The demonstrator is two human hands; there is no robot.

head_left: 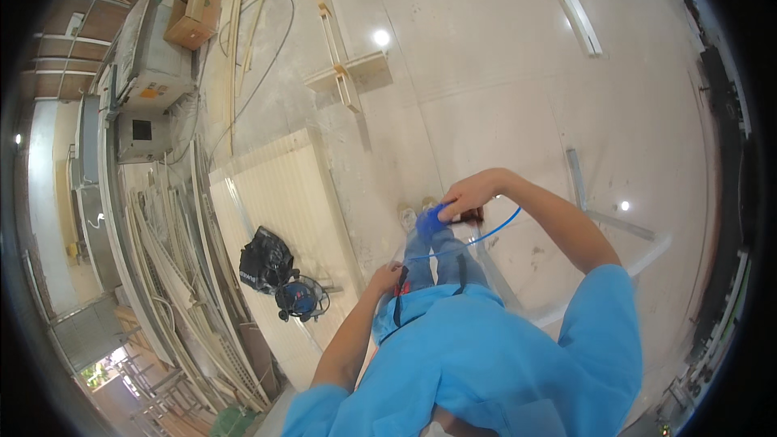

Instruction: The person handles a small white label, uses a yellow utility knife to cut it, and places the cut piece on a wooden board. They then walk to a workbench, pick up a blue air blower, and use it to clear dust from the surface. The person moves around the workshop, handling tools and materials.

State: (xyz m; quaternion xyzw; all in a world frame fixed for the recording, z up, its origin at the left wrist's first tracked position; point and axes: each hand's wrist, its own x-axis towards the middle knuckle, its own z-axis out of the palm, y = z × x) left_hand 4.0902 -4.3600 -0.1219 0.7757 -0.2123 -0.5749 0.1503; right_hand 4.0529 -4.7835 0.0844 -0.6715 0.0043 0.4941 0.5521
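My right hand (471,193) is closed in front of my legs, its fingers at a bunched blue coiled hose (431,222). Just under that hand sits a dark reddish-brown object (473,216), too blurred to name. From there a thin blue hose (499,226) loops out past my wrist and curves back across my jeans toward my left side. At my waist my left hand (387,277) is closed beside a black strap (400,295) and a small red item (405,285); what it holds is hidden.
To the left, a cream ribbed panel stack (275,162) bears a black bag (265,260) and a blue power tool (301,299). Long strips (190,275) lie beyond it. Ahead are a wooden frame (340,77), a cardboard box (194,13) and a white metal profile (576,12). Metal bars (576,178) rest at right.
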